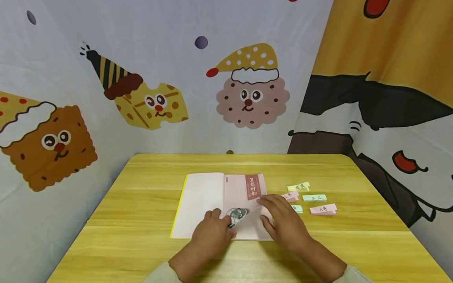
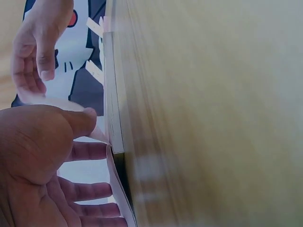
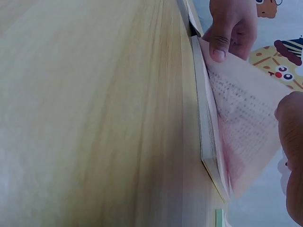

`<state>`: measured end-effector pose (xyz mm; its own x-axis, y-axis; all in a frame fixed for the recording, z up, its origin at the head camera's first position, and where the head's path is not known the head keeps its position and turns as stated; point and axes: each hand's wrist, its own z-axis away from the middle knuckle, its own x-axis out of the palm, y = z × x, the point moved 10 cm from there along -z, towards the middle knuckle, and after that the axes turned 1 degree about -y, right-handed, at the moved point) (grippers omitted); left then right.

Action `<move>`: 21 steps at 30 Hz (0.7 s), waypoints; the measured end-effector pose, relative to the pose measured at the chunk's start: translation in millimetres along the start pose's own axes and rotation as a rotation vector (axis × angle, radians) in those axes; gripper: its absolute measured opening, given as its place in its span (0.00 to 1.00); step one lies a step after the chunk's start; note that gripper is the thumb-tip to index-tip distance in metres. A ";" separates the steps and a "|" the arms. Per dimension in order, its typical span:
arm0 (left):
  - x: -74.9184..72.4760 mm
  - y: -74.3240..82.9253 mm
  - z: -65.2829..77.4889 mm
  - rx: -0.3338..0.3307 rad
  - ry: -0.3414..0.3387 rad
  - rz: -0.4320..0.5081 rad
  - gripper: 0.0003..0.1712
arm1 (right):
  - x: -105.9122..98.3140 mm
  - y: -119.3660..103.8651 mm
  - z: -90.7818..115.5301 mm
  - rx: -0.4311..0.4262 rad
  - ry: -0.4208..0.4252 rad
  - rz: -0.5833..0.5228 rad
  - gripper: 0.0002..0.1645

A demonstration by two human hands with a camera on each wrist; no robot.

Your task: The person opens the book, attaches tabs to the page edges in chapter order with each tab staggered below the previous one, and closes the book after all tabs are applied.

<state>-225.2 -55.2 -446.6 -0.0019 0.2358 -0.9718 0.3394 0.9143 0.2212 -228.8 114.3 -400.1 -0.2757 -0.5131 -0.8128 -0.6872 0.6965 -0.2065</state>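
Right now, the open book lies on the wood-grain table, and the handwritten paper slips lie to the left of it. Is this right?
Not the side: the handwritten paper slips lie to the right of the open book, as the head view shows.

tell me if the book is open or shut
Open. In the head view the book lies spread on the table, and the right wrist view shows a printed page lifted from it.

"笠翁对韵" on the red panel (image 1: pixel 253 188) of an open book (image 1: pixel 202 204), "三江" on a mint tag (image 1: pixel 314 198), "八齐" on a pink tag (image 1: pixel 323 209), "九佳" on a yellow tag (image 1: pixel 298 186), page print too blurred to read
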 end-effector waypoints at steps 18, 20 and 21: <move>-6.4 -12.0 -2.6 -0.081 0.041 0.122 0.29 | 53.8 1.5 25.2 0.006 -0.456 -0.101 0.25; -9.1 -15.1 -3.3 -0.096 0.073 0.136 0.27 | 54.8 1.3 26.4 0.002 -0.464 -0.095 0.24; -10.4 -16.9 -4.0 -0.105 0.090 0.142 0.26 | 54.4 0.8 26.6 -0.004 -0.461 -0.091 0.23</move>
<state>-234.7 -71.8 -439.9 -0.0472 0.3889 -0.9201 0.2427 0.8980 0.3671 -226.5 100.3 -458.9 0.1126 -0.2950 -0.9488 -0.6977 0.6564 -0.2869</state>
